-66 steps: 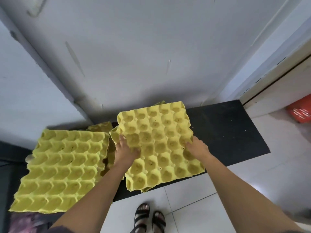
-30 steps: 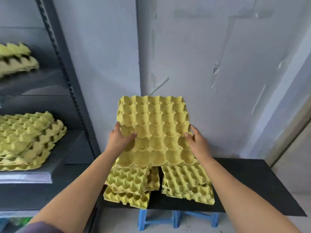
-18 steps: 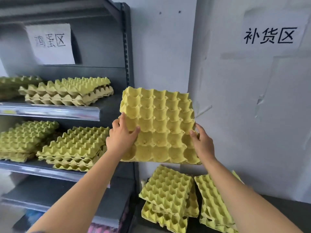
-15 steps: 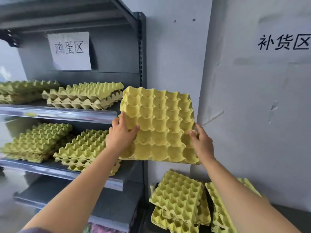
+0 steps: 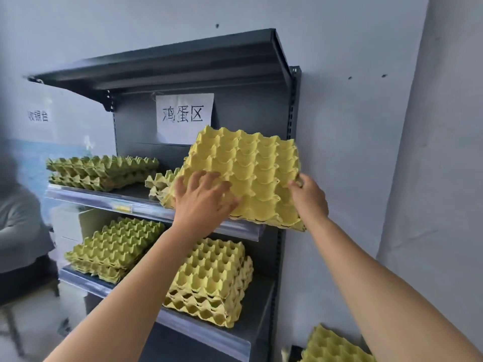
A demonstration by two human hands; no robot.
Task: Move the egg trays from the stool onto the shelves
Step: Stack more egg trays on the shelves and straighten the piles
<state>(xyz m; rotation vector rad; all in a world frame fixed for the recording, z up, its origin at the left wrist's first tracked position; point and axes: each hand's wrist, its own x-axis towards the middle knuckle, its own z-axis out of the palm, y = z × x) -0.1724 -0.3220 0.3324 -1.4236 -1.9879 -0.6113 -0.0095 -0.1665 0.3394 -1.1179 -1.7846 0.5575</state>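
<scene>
Now that we have carried it across, the egg tray (image 5: 245, 176) tilts onto the stack (image 5: 159, 182) at the upper shelf's (image 5: 109, 201) right end, nearly placed. Our left hand (image 5: 203, 202) presses it with spread fingers; our right hand (image 5: 308, 199) grips its edge.

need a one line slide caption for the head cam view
Left hand presses and right hand grips a yellow egg tray tilted over a stack of trays on the upper shelf
</scene>
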